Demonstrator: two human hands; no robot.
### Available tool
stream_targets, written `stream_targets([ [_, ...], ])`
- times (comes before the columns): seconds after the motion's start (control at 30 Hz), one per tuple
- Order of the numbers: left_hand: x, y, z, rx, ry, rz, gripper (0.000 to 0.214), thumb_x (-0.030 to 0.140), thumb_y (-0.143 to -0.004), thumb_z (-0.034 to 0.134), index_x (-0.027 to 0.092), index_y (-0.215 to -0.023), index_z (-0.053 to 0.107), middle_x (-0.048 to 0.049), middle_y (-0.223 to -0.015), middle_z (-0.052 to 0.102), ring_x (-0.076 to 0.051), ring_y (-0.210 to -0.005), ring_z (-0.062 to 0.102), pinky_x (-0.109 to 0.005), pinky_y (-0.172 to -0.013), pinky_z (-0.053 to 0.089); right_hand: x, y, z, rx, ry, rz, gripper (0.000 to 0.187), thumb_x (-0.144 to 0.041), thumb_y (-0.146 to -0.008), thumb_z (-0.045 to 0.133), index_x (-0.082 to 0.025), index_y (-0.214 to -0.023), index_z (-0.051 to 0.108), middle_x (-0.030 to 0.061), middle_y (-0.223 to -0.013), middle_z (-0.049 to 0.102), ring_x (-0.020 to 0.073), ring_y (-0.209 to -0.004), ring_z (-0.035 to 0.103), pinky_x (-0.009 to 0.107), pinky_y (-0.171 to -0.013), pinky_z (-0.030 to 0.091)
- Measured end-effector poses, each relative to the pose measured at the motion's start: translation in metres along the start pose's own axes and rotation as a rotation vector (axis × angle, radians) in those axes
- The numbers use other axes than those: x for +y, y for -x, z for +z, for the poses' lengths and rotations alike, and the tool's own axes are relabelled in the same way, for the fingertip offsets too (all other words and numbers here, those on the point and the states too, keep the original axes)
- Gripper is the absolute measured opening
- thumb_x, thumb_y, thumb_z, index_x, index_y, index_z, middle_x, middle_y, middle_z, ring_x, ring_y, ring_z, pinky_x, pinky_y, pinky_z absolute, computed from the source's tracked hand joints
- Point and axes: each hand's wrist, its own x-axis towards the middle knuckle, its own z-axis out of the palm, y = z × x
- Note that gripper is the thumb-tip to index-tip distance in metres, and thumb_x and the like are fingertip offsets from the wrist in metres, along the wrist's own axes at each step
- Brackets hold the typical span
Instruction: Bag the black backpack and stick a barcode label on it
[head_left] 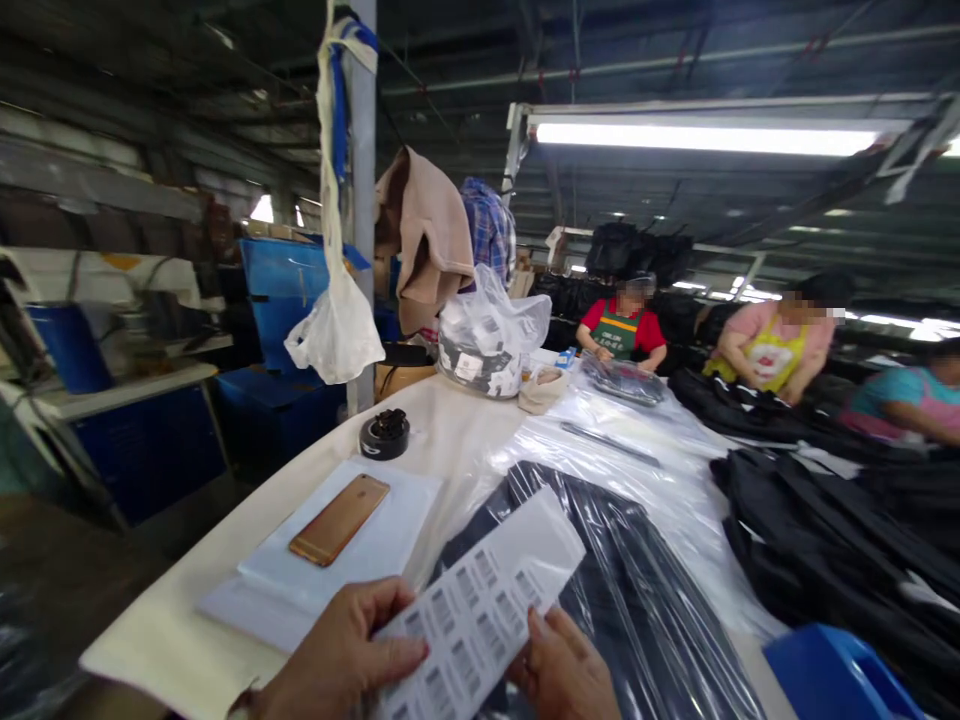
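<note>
A white sheet of barcode labels is held up in front of me, its upper part bare of labels. My left hand grips the sheet's left edge, thumb on top. At the right edge, my right hand pinches the sheet near a label in the last column; whether a label is peeling there I cannot tell. Beneath the sheet lies a dark garment or bag in a clear plastic bag, partly hidden by the sheet and hands.
A gold phone rests on white paper to the left, with a black tape roll beyond it. A blue container sits at lower right beside black goods. Several co-workers, one in a green apron, stand across the table.
</note>
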Motion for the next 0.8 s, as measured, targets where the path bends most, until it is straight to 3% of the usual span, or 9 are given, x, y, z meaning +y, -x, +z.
stream_targets([
  [0.07,-0.005,0.004,0.007,-0.090,-0.057,-0.023,0.035,0.040,-0.058,0.075,0.014,-0.077,0.062,-0.0023,-0.078,0.070,-0.019,-0.072,0.062,-0.025,-0.062,0.045,-0.007,0.004,0.004,0.032,-0.143,-0.005,0.044,-0.044,-0.056,0.080,-0.017,-0.088,0.067,0.0072,-0.079,0.072,0.0197,-0.065,0.066,0.028,-0.054,0.050],
  [0.17,0.000,0.000,0.016,-0.200,-0.124,-0.034,0.034,0.035,-0.059,0.076,0.014,-0.083,0.064,-0.0023,-0.081,0.070,-0.021,-0.079,0.063,-0.027,-0.067,0.046,-0.016,0.018,0.000,-0.039,-0.112,-0.053,0.038,-0.036,-0.059,0.080,-0.018,-0.090,0.067,0.0052,-0.074,0.071,0.0145,-0.056,0.060,0.024,-0.048,0.043],
  [0.4,0.045,-0.001,0.052,-0.457,-0.224,-0.069,0.029,0.022,-0.063,0.071,0.014,-0.091,0.070,-0.0025,-0.087,0.072,-0.020,-0.080,0.064,-0.026,-0.071,0.047,-0.044,0.046,-0.003,-0.022,-0.038,-0.104,0.036,-0.036,-0.064,0.077,-0.018,-0.093,0.065,0.0069,-0.084,0.071,0.0184,-0.071,0.064,0.029,-0.067,0.050],
  [0.5,0.054,0.002,0.062,-0.479,-0.290,-0.043,0.026,0.015,-0.064,0.069,0.017,-0.090,0.072,-0.0001,-0.087,0.072,-0.018,-0.083,0.063,-0.023,-0.072,0.046,-0.055,0.053,-0.006,-0.015,0.012,-0.121,0.038,-0.037,-0.066,0.075,-0.018,-0.097,0.063,0.0072,-0.088,0.071,0.0188,-0.075,0.065,0.030,-0.070,0.051],
  [0.67,0.046,-0.001,0.075,-0.447,-0.030,-0.066,0.029,0.023,-0.066,0.070,0.015,-0.093,0.072,-0.0042,-0.080,0.071,-0.018,-0.076,0.064,-0.026,-0.071,0.047,-0.053,0.059,-0.006,-0.039,0.035,-0.081,0.057,-0.044,-0.068,0.071,-0.019,-0.115,0.049,0.0092,-0.089,0.070,0.0231,-0.078,0.066,0.035,-0.069,0.053],
  [0.73,0.040,-0.003,0.078,-0.398,0.003,-0.113,0.029,0.025,-0.063,0.072,0.013,-0.089,0.072,-0.0058,-0.074,0.070,-0.018,-0.070,0.063,-0.025,-0.066,0.047,-0.049,0.059,-0.008,0.113,0.154,-0.202,0.070,-0.047,-0.071,0.067,-0.021,-0.128,0.037,0.0105,-0.097,0.068,0.0256,-0.083,0.065,0.041,-0.071,0.053],
  [0.8,0.036,-0.004,0.080,-0.354,0.048,-0.160,0.030,0.025,-0.060,0.073,0.012,-0.087,0.073,-0.0068,-0.071,0.070,-0.018,-0.067,0.063,-0.025,-0.064,0.047,-0.046,0.060,-0.011,0.395,0.420,-0.466,0.075,-0.044,-0.074,0.065,-0.024,-0.137,0.028,0.0133,-0.115,0.059,0.0296,-0.098,0.059,0.047,-0.079,0.050],
])
